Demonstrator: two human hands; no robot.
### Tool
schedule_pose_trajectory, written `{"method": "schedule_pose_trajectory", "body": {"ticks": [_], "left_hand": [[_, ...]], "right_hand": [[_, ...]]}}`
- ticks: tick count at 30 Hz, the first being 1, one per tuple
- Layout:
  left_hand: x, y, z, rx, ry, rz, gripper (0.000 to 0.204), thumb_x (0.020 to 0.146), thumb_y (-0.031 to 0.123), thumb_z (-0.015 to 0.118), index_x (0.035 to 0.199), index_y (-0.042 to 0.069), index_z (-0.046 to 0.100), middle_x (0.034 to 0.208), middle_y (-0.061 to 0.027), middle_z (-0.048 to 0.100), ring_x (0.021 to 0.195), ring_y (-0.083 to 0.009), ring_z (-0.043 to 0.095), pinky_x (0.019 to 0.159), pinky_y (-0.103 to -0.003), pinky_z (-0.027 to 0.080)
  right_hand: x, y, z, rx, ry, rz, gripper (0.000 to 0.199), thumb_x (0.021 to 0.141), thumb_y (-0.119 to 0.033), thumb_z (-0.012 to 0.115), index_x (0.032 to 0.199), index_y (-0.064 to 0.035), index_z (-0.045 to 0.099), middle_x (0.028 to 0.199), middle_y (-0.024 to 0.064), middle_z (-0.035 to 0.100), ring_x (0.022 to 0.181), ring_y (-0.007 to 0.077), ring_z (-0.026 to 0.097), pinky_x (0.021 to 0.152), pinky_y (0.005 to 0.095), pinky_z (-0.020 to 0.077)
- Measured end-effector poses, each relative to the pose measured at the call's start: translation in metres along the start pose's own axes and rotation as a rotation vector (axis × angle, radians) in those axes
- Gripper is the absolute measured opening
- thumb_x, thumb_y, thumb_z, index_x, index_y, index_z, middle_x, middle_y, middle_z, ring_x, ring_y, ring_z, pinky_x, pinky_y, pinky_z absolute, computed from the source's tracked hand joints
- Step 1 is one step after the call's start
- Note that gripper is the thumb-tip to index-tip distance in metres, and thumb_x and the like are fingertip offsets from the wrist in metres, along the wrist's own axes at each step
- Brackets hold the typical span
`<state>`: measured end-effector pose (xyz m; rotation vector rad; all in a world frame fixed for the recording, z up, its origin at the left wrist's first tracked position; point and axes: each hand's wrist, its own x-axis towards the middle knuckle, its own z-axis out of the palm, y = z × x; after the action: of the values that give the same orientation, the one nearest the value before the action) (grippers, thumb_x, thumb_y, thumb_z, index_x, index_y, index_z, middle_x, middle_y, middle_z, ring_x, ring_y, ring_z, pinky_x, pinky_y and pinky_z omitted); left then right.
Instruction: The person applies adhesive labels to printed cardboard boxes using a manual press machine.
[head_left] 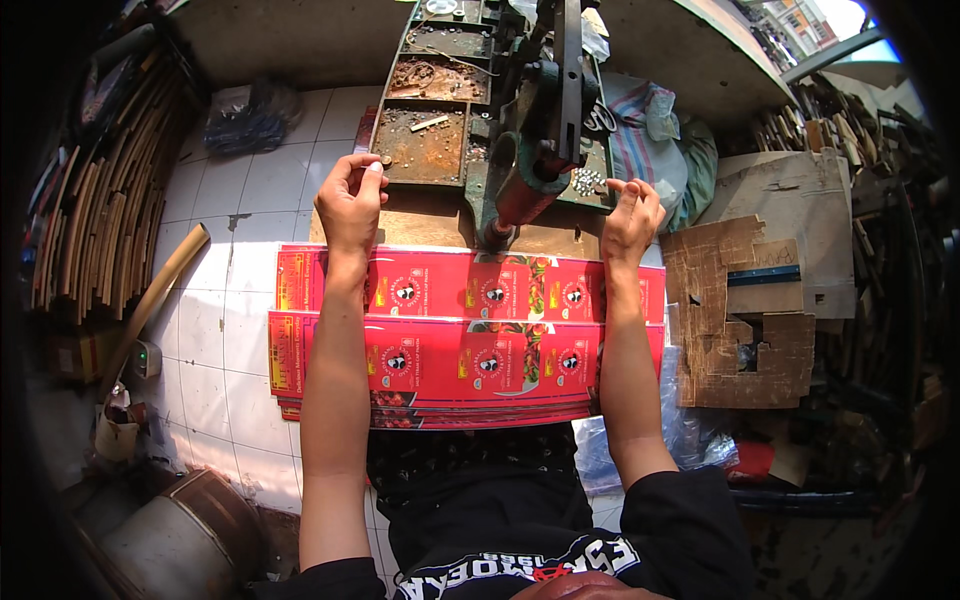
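My left hand is raised at the left end of the machine's trays, its thumb and forefinger pinched together. A tiny round piece seems to show at their tips, too small to name. My right hand hovers beside the right tray, fingers curled and thumb pressed to the forefinger; what it holds, if anything, is hidden. Small silvery pieces lie in that tray. Between my hands stands a green press with a long upright lever. Beneath my forearms, a stack of red printed sheets reaches under the press head.
A rusty compartment tray runs along the machine's left. Cardboard stacks line the left wall. Cut brown cardboard and woven sacks lie to the right. A metal drum and a cardboard tube stand at left.
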<state>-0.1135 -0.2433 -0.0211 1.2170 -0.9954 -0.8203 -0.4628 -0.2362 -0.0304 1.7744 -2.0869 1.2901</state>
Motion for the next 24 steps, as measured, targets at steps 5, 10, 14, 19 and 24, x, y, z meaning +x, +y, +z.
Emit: {"method": "schedule_pose_trajectory", "body": {"ticks": [5,10,14,19,24], "left_hand": [[0.0006,-0.0012,-0.0002,0.005,-0.003,0.012,0.012,0.09,0.008,0.064,0.098,0.001,0.069,0.076,-0.0033,0.067,0.068,-0.0068,0.062,0.058,-0.021,0.052],[-0.0001,0.0,0.0008,0.015,0.003,0.01,0.011,0.091,0.008,0.064,0.098,0.001,0.069,0.075,-0.0033,0.067,0.067,-0.0067,0.062,0.058,-0.021,0.052],[-0.0001,-0.0006,0.0004,0.005,0.011,0.008,0.011,0.091,0.008,0.064,0.098,0.001,0.069,0.075,-0.0032,0.067,0.066,-0.0067,0.061,0.058,-0.021,0.052],[0.0002,-0.0008,0.0003,0.004,0.002,0.005,0.012,0.092,0.008,0.063,0.099,0.001,0.069,0.075,-0.0034,0.067,0.065,-0.0067,0.061,0.058,-0.021,0.051],[-0.0002,-0.0005,-0.0001,0.007,0.001,0.002,0.012,0.092,0.008,0.062,0.099,0.001,0.068,0.075,-0.0036,0.067,0.065,-0.0068,0.06,0.058,-0.021,0.051]], "right_hand": [[-0.0002,0.002,0.0015,-0.015,-0.037,-0.007,0.053,0.105,-0.044,0.032,0.1,-0.0139,0.076,0.122,0.0203,0.057,0.116,0.0371,0.048,0.103,0.0453,0.0349],[0.0002,0.0025,0.0039,0.006,-0.066,-0.029,0.052,0.105,-0.044,0.033,0.104,-0.0154,0.076,0.126,0.0206,0.055,0.119,0.0376,0.046,0.105,0.0454,0.034],[0.0011,-0.004,0.0008,0.053,-0.077,-0.076,0.051,0.105,-0.044,0.034,0.103,-0.0167,0.077,0.127,0.0202,0.055,0.119,0.0372,0.046,0.105,0.0454,0.0336],[0.0009,-0.0012,0.0015,0.048,-0.101,-0.112,0.051,0.105,-0.045,0.034,0.1,-0.0182,0.078,0.127,0.0191,0.055,0.119,0.0366,0.046,0.105,0.0452,0.0342],[0.0002,-0.0001,0.0024,0.027,-0.101,-0.081,0.049,0.105,-0.044,0.036,0.101,-0.0195,0.078,0.127,0.0177,0.056,0.119,0.0359,0.046,0.104,0.0456,0.0342]]}}
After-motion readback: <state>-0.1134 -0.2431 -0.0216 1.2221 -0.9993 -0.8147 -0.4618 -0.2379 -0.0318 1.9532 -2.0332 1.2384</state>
